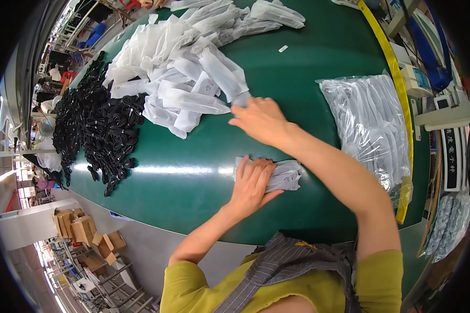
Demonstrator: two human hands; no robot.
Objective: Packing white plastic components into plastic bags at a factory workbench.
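On the green table, my left hand (252,183) lies over a frosted plastic packet (285,176), fingers curled across its left part. My right hand (262,119) reaches forward to the near right edge of a heap of similar whitish packets (164,44). Its fingers are closed at the lower end of one frosted packet (220,70) that slants out of the heap. What the packets contain cannot be made out through the cloudy plastic.
Left of the heap lies a pile of black coiled cords (107,128). A large clear bag (368,125) of packets sits on the right, beside a yellow strip (397,78) along the table edge. A small white tag (283,48) lies farther back. Cardboard boxes (89,229) stand beyond the table.
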